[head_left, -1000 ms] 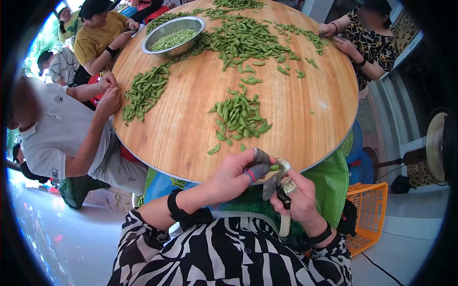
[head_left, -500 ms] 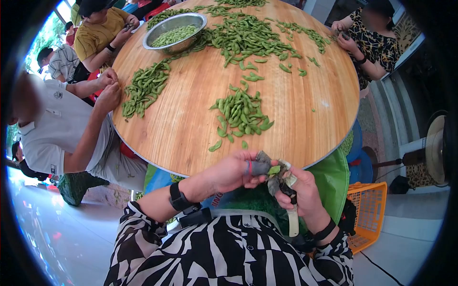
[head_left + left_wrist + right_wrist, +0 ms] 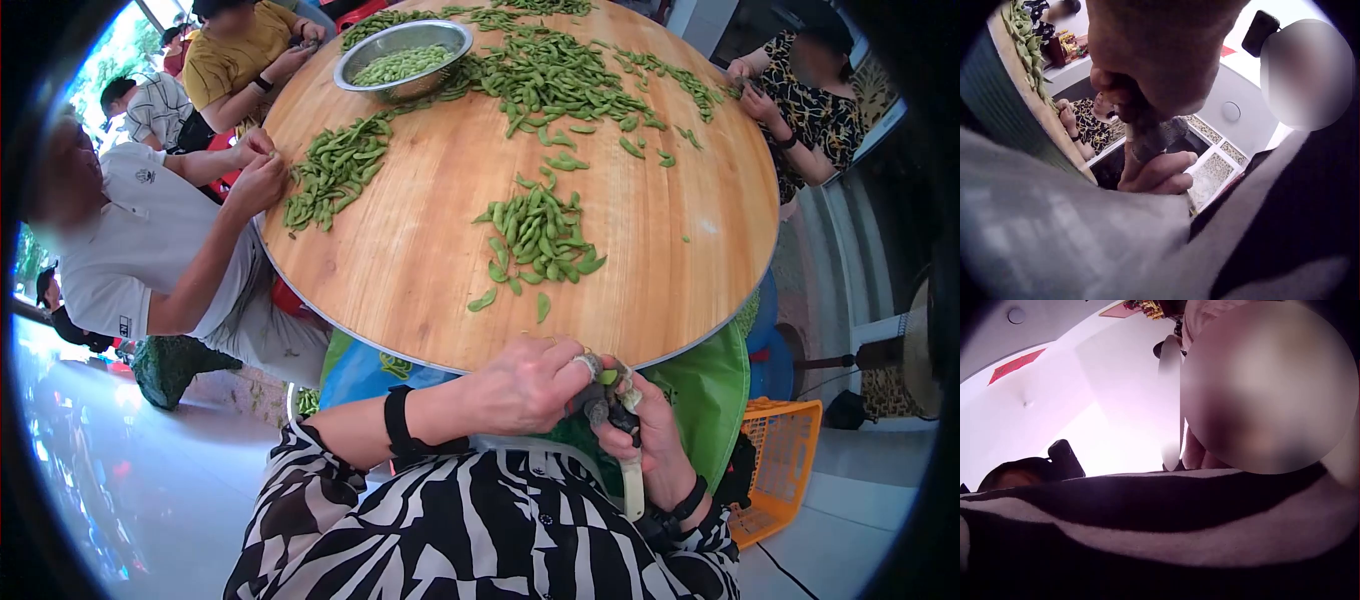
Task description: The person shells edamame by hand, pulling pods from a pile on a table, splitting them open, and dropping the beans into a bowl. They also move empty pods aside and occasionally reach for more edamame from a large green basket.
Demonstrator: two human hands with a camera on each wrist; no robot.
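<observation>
Both hands meet just beyond the table's near edge, in front of the striped shirt. My left hand [image 3: 530,385] has its back up and its fingers curled, pinching a green soybean pod [image 3: 608,377] that pokes out between the hands. Grey coverings wrap some fingertips. My right hand [image 3: 657,425] grips a tool with a cream handle [image 3: 632,490] pointing down; its working end is hidden among the fingers. In the left wrist view, covered fingers [image 3: 1147,147] of the hands overlap. A small pile of pods [image 3: 540,235] lies on the table ahead of the hands.
The round wooden table [image 3: 420,270] carries a large pod heap [image 3: 570,80], a left pile [image 3: 335,175] and a steel bowl [image 3: 440,75] of shelled beans. Green sheeting [image 3: 700,390] hangs at its near edge. An orange crate [image 3: 790,470] stands right. Several people sit around.
My left hand has rolled so its back faces up, and both hands have shifted slightly right. The whole head view has swung, moving the table rightward in it. The right hand keeps its grip.
</observation>
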